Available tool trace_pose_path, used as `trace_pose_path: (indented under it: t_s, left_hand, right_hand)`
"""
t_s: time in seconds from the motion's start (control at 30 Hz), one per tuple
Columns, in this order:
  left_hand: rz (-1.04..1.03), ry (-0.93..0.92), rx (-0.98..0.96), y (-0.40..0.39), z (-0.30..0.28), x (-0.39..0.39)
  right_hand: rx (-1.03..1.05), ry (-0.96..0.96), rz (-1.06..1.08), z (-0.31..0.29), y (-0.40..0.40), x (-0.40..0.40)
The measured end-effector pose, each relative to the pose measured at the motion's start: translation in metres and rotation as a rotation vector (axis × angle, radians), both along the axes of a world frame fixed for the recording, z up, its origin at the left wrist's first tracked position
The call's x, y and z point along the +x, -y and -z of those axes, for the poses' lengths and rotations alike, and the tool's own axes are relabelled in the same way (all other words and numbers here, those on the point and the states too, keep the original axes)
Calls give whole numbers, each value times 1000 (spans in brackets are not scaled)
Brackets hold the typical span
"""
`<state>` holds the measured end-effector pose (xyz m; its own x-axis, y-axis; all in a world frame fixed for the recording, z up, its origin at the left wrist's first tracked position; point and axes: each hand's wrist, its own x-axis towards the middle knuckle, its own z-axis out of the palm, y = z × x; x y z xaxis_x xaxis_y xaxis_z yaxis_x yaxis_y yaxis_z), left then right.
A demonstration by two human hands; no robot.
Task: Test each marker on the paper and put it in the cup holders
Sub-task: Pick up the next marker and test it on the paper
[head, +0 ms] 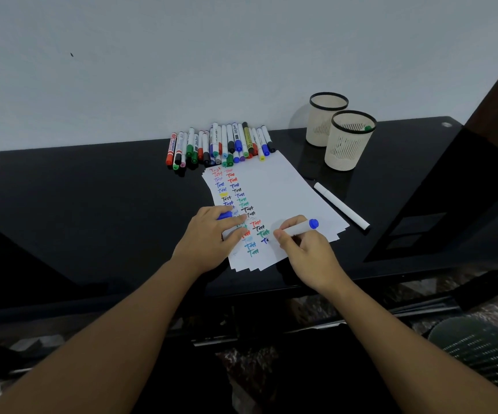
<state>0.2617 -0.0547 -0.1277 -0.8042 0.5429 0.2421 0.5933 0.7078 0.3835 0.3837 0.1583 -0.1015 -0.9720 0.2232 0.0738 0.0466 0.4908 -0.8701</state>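
A stack of white paper [280,189] lies on the black table, its left part covered with coloured "Test" marks. My right hand [304,249] grips a white marker with a blue end [301,228], its tip down on the paper near a fresh blue mark. My left hand [212,237] rests on the paper's left edge and holds the blue cap [224,215] between thumb and fingers. Several markers [221,144] lie in a pile at the paper's far end. Two beige cup holders [349,141] [325,118] stand at the back right; a green marker end shows in the nearer one.
A white marker [342,206] lies on the table just right of the paper. A dark cabinet edge [451,189] rises at the right. The wall runs close behind the markers. A mesh basket [486,351] sits low at the right, below the table.
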Motion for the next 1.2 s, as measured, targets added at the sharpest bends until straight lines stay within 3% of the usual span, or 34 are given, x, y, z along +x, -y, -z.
trace_pose_path:
  t_s: [1.2]
  left_hand:
    - [-3,7,-9,-1,-4,2]
  right_hand:
    - [-4,-25,42,-6,2,2]
